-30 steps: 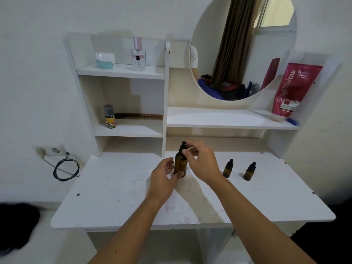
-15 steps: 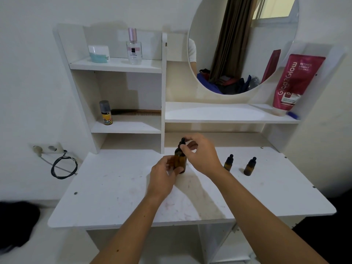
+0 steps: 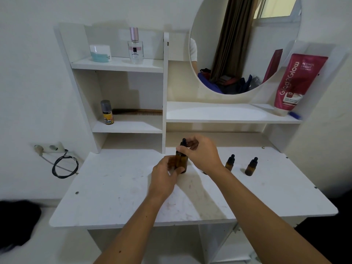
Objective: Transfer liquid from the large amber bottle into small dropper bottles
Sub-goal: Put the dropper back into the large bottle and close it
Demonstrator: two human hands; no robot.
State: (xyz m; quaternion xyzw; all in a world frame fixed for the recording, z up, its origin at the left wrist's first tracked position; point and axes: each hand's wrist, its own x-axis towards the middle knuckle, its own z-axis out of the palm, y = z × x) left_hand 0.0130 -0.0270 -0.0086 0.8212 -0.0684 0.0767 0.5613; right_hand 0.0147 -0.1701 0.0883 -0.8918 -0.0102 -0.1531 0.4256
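The large amber bottle (image 3: 182, 161) stands upright on the white dressing table (image 3: 118, 187), near its back middle. My left hand (image 3: 164, 174) wraps around its lower body from the left. My right hand (image 3: 200, 152) comes over from the right, its fingertips pinching the black dropper cap (image 3: 184, 142) on top. Two small amber dropper bottles with black caps stand to the right, one (image 3: 229, 163) just behind my right wrist and the other (image 3: 251, 166) farther right.
Shelves rise at the back with a small spray can (image 3: 107, 112), a comb (image 3: 138, 112), a perfume bottle (image 3: 135, 47) and a jar (image 3: 100, 53). A red tube (image 3: 297, 82) leans at the right beside a round mirror (image 3: 245, 42). A coiled cable (image 3: 65, 165) hangs left.
Both hands stay at the large bottle. My left hand has closed more around its body, and my right fingers have shifted on the cap. The view has tilted slightly.
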